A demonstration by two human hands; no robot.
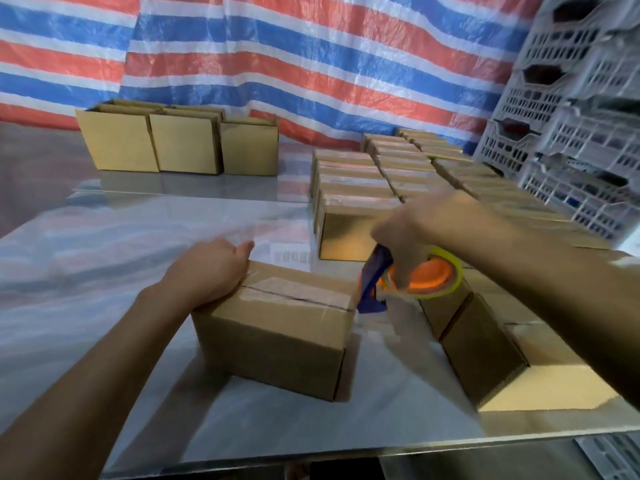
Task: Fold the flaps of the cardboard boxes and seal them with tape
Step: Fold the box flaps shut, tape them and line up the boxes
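Head view: your left hand (211, 268) clasped the box (277, 341), right hand (410, 233) the tape dispenser (427, 277); skewed tearing could have lifted tape (298, 288).

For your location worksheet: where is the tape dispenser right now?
Right of centre in the head view, the tape dispenser is gripped by the right hand, at the right end of the cardboard box the left hand steadies.

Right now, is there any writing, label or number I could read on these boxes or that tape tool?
None can be read.
Box under the left hand: plain cardboard, no print.
Tape dispenser in the right hand: blurred, no legible brand.
White crates: no labels visible.
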